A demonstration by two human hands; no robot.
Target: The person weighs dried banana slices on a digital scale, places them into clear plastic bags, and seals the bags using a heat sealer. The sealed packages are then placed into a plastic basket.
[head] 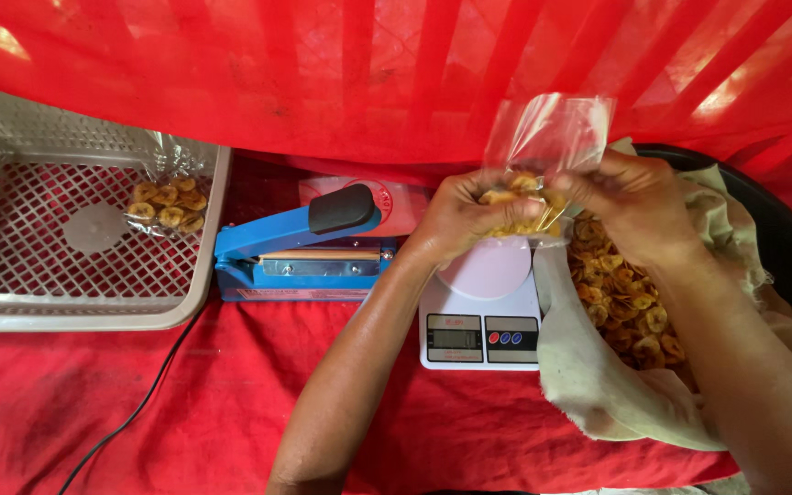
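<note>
Red cloth-covered table (185, 403) beneath a sunlit red striped sheet (368, 73) behind.

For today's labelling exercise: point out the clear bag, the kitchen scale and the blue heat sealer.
clear bag (552, 133), head view, empty upper part.
kitchen scale (480, 339), head view, front panel.
blue heat sealer (268, 240), head view, lever arm.

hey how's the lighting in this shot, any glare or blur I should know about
Head view: sunlight through the red slatted backdrop leaves bright streaks, blown out at the upper corners; the clear bag in the left hand and right hand shows faint sheen; both hands are slightly soft; the scale is sharp.
</note>
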